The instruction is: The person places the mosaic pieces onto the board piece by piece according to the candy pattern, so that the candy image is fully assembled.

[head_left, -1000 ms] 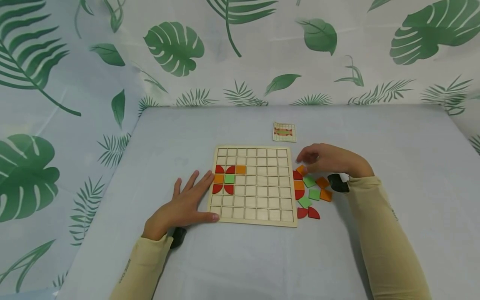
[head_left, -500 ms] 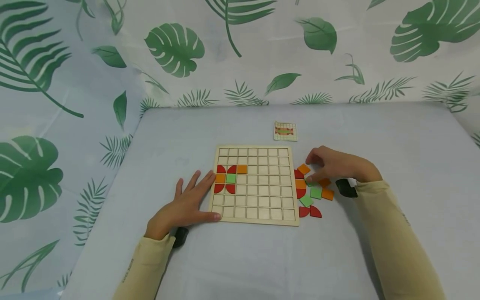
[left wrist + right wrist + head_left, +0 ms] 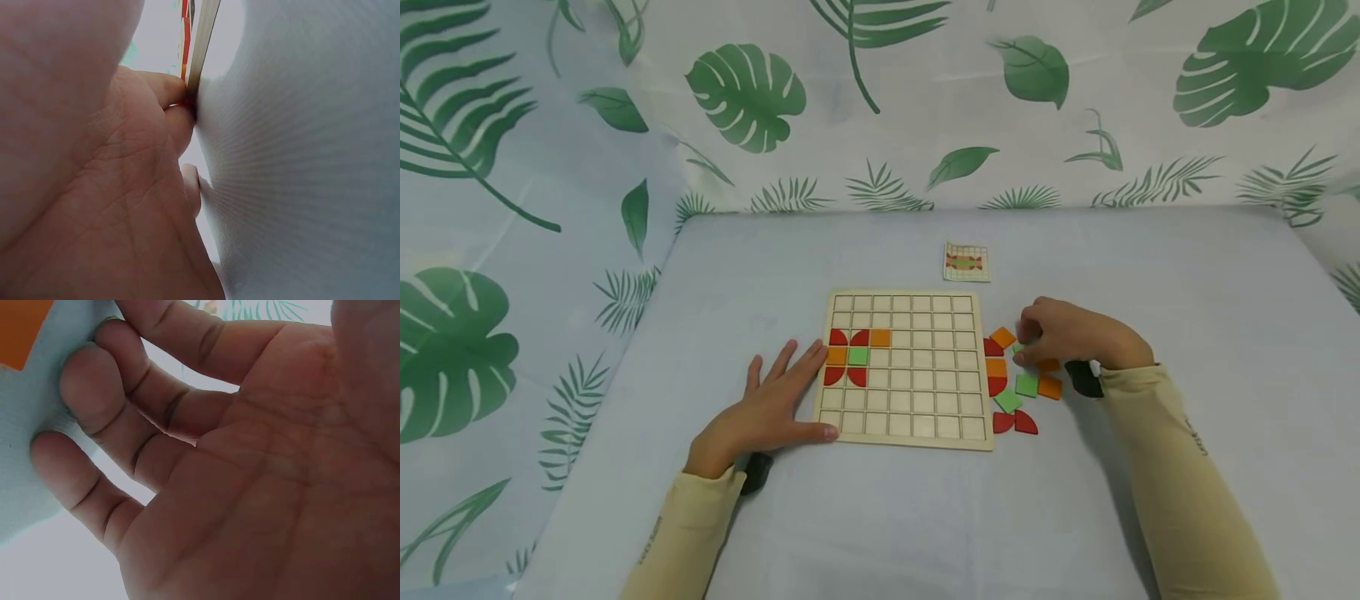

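A pale wooden grid board lies on the table. Set into its left side are red quarter-round tiles, orange squares and a green square. My left hand rests with spread fingers against the board's left edge; fingertips meet that edge in the left wrist view. Over the loose pieces right of the board, my right hand pinches a green square tile between thumb and index finger, mostly hidden by them. The other fingers bend loosely in the right wrist view.
Loose orange, green and red tiles lie close along the board's right edge. A small pattern card lies behind the board. A leaf-print cloth hangs at the back.
My right hand has shifted from the orange tile near the board to the green square tile, which now sits between thumb and finger. My left hand stays at the board's edge.
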Demonstrator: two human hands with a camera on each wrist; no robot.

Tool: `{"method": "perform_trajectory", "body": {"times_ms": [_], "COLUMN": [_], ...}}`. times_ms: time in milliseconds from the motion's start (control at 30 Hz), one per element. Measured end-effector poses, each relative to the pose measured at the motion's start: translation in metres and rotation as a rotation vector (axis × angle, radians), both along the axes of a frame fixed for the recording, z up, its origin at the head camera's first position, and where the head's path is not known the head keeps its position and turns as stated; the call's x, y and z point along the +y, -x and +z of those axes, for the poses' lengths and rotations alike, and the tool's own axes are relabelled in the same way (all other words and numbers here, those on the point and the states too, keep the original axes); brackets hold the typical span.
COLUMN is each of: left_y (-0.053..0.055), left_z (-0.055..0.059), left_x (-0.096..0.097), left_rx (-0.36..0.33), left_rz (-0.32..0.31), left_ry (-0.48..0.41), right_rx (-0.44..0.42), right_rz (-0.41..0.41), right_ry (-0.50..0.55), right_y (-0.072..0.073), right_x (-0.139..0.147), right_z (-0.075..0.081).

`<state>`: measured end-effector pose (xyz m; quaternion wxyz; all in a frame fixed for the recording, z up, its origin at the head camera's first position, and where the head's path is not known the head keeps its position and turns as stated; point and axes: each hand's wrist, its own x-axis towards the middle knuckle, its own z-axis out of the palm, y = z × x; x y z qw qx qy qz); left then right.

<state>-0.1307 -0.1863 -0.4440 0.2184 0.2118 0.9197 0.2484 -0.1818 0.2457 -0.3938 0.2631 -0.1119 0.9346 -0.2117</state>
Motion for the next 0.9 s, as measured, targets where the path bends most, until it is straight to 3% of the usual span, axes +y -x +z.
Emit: {"method": "perform_trajectory", "body": {"times_ms": [300, 633, 900], "left_y": [0.0006, 0.0005, 0.0003], "left_z": [-0.0020, -0.0001, -0.0002], "left_x": [-0.0012, -0.0009, 0.0000], "left_rx": [-0.003, 0.001, 0.011], "left_rz": [0.003, 0.002, 0.003], "left_ry": [0.003, 0.007, 0.008], "right_rx": [-0.025, 0.014, 0.019], "right_rz": [-0.008, 0.028, -0.005], "right_ry": [0.037, 0.050, 0.163], "right_y": [-0.0020, -0.0006, 0.0006], "right_x": [0.0018, 0.0027, 0.0078], "right_z": [0.0016, 0.0017, 0.0048]}}
